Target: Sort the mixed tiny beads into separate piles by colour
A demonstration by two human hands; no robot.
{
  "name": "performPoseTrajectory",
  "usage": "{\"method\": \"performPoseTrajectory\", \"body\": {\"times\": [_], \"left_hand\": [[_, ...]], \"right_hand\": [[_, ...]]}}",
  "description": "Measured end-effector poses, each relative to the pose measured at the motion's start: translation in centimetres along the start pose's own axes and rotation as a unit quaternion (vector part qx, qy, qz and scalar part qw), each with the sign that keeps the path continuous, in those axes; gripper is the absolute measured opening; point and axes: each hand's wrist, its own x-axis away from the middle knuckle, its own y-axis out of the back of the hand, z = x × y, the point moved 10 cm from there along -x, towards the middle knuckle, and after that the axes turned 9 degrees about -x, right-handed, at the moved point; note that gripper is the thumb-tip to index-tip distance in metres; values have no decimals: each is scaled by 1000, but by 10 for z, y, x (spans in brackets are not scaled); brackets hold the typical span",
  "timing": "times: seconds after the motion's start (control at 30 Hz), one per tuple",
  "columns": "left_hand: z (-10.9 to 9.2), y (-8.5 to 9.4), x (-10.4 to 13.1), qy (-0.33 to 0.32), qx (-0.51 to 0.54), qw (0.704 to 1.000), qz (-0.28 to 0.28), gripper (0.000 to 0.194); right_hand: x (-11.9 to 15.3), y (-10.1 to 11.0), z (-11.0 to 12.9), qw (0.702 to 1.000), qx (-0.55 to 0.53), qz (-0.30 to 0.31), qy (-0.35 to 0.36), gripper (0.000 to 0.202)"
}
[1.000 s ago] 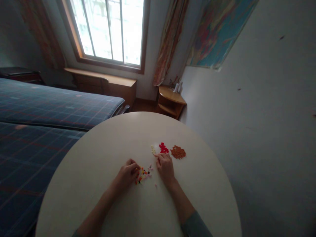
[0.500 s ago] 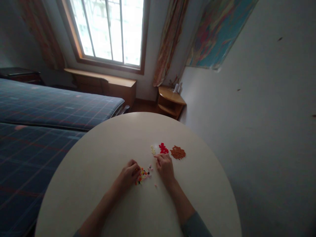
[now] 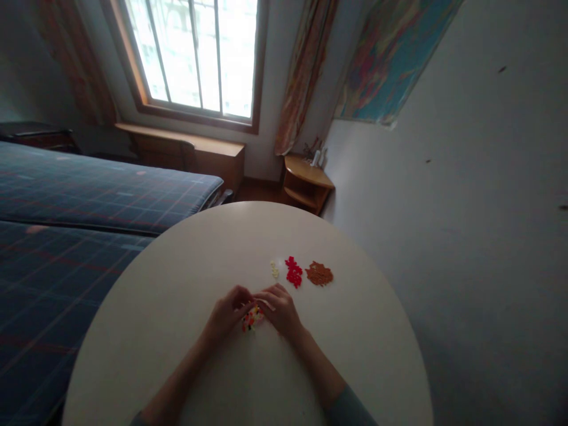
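Observation:
My left hand [image 3: 228,310] rests at the left side of a mixed pile of small coloured pieces [image 3: 251,320], its fingers bent together over the pile's edge. My right hand [image 3: 280,309] reaches over the same pile from the right, fingertips close to those of the left hand. Whatever the fingers pinch is too small or hidden to make out. Beyond the hands lie three sorted groups: a few pale yellow pieces [image 3: 274,270], a red heap [image 3: 293,273] and a brown heap [image 3: 319,274].
Everything lies on a round cream table [image 3: 177,284]. A bed with a plaid mattress [image 3: 89,189] stands along its left side, and a white wall [image 3: 479,236] rises on the right. A small wooden corner shelf [image 3: 309,171] stands behind the table.
My right hand has moved from beside the pale yellow and red pieces, back and left, to the mixed pile. The left hand has stayed almost in place.

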Motion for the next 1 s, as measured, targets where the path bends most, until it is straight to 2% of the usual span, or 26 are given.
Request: {"method": "performPoseTrajectory", "body": {"times": [0.2,0.37,0.5,0.63,0.73,0.83,1.0], "left_hand": [[2,0,-2,21,107,994,6,26],[2,-2,-1,47,125,991,21,28],[0,0,-1,33,111,993,22,24],[-1,12,-3,17,45,999,-23,17],[3,19,-3,33,-38,998,-47,14],[3,21,-2,38,-109,992,-55,9],[-8,16,-1,-7,-174,984,-45,9]], "right_hand": [[0,5,2,999,-36,-21,19,16],[1,6,4,999,-32,-29,32,19],[1,6,3,999,-11,-34,24,20],[2,19,-12,996,41,-75,-21,16],[5,35,-31,985,106,-110,-76,13],[6,41,-46,973,169,-100,-122,10],[8,38,-55,960,220,-58,-166,9]]}}
